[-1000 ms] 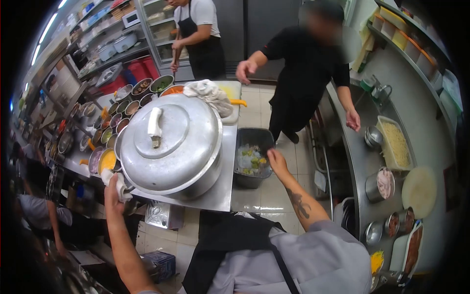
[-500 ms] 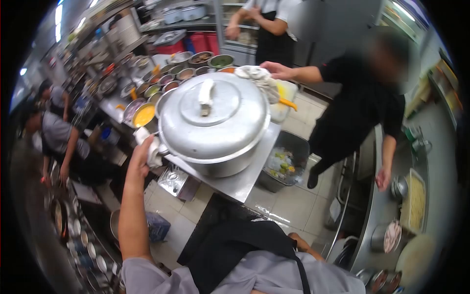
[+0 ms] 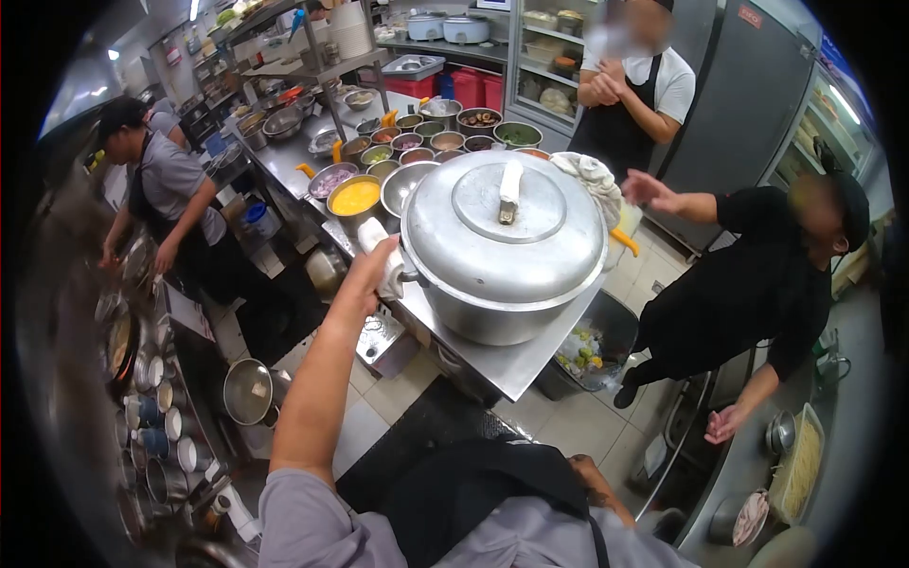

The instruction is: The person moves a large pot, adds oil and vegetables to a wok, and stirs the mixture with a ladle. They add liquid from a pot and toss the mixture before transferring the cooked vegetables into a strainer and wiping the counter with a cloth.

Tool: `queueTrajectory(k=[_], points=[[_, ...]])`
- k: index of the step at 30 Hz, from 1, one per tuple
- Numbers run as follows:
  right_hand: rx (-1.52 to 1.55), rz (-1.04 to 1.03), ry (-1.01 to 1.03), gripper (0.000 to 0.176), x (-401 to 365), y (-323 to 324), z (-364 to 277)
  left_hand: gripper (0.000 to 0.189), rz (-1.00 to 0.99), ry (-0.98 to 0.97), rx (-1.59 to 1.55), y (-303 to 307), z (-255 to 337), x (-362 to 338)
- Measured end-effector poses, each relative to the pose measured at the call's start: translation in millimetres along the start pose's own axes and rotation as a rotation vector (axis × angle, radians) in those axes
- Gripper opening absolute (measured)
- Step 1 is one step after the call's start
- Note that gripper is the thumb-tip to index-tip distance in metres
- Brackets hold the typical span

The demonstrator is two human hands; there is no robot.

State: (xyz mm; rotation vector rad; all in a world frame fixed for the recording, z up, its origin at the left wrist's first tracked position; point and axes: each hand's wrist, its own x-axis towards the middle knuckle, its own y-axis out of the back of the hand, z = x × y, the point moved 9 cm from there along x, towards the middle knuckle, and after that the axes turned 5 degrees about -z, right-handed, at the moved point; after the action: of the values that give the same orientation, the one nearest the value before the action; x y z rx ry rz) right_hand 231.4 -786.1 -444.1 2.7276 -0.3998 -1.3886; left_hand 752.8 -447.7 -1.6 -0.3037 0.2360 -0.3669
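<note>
Left hand point(image 3: 365, 275): extended to the 9 o'clock side of the large pot point(image 3: 502, 284). It is closed around a white cloth point(image 3: 390, 270) wrapped over the pot's side handle; the fingers are curled on the cloth and the grip is firm.

Right hand: not seen. Only a stretch of the right forearm point(image 3: 592, 483) shows at the edge of the dark apron point(image 3: 473, 492), so its grip cannot be told.

Pot: seated upright on the near end of the steel table point(image 3: 516, 369), close to the corner. It is covered by a domed lid point(image 3: 492, 241), whose top handle point(image 3: 509, 185) is bound in white. A crumpled rag point(image 3: 592, 180) is draped at the pot's 1 o'clock rim.

Surroundings: round metal bowls are ranged on the table from 10 to 12 o'clock of the pot; the nearest, a bowl of yellow sauce point(image 3: 355, 197), stands just beside the gripping hand. A dark bin point(image 3: 592, 346) holding scraps is set on the floor at 4 o'clock, beside the table.

Other persons: a co-worker in black point(image 3: 739, 284) is stationed at 3 o'clock, one hand point(image 3: 649, 189) raised near the rag, not touching it. A second co-worker in a white shirt point(image 3: 630, 95) is at 1 o'clock, and a third in grey point(image 3: 170, 189) at 9 o'clock, well apart.
</note>
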Motion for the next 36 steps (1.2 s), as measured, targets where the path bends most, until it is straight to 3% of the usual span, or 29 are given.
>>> queueTrajectory(k=[3,4,8,11,18,24,28,32,36], points=[[-0.129,0.014,-0.074,0.035,-6.9,-11.6,4.6,0.048,0.039,-0.019,0.016,-1.8,-0.8,4.5],[-0.202,0.021,-0.117,0.035,-15.9,-18.8,0.9,0.048,0.061,0.071,0.036,2.4,-8.7,8.4],[-0.406,-0.003,-0.174,0.04,-8.9,-43.5,-0.1,0.044,-0.007,0.032,0.018,2.1,-9.9,14.5],[-0.19,-0.006,-0.115,0.04,-7.9,-59.1,-7.8,0.039,-0.04,0.0,0.004,1.3,-6.2,17.0],[-0.07,0.025,-0.105,0.044,-16.1,-81.5,-19.0,0.041,-0.039,0.015,0.095,4.8,2.6,27.2],[-0.198,0.043,-0.138,0.037,-22.2,-81.0,3.6,0.041,-0.139,-0.039,0.069,-0.2,10.2,24.2],[-0.17,0.038,-0.186,0.037,-21.5,-79.6,19.3,0.038,-0.104,0.065,0.094,3.1,6.9,20.3],[-0.2,0.042,-0.158,0.041,-19.0,-81.9,13.9,0.031,-0.158,0.032,-0.072,-13.6,13.4,10.2],[-0.176,0.042,-0.121,0.041,-15.7,-85.3,2.8,0.034,-0.126,-0.002,-0.181,5.9,11.7,-6.0]])
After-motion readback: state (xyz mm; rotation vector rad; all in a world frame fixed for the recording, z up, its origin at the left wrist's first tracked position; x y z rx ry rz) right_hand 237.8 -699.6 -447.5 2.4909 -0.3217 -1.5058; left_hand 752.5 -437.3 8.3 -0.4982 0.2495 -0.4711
